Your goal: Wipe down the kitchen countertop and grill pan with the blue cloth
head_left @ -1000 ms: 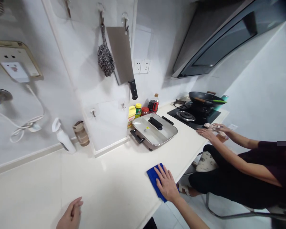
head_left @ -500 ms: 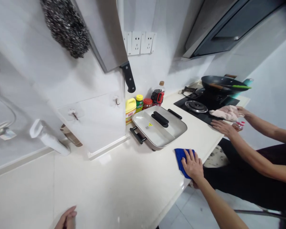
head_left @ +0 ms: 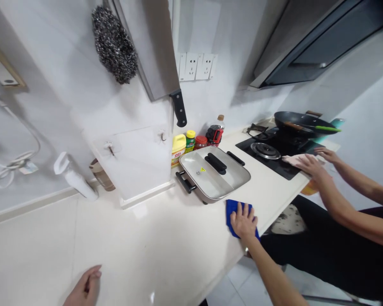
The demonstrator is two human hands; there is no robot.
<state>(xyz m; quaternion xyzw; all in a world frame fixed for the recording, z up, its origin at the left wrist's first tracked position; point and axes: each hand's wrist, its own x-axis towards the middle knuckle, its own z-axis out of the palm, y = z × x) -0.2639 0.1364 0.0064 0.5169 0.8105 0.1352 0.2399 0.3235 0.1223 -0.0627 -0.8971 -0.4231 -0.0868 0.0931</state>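
Note:
My right hand (head_left: 245, 222) holds a folded blue cloth (head_left: 231, 207) down against the white countertop (head_left: 166, 242), its fingers spread over the top. The cloth lies near the counter's front edge, just in front of an electric pan (head_left: 214, 172) with a lid and black handles. At the lower left, my left hand (head_left: 84, 287) is over the counter with its fingers curled together, and no object shows in it.
Beside the stove (head_left: 282, 163), a co-worker's hands (head_left: 311, 165) press a pale pink cloth (head_left: 293, 160). A wok (head_left: 300, 121) sits on it. A cleaver (head_left: 161, 51) and steel scrubber (head_left: 115, 44) hang at the wall. Bottles and jars (head_left: 190, 141) stand behind the pan.
My right hand has slid the blue cloth a little left along the counter. The co-worker's hand has moved onto the pink cloth. The view has shifted slightly.

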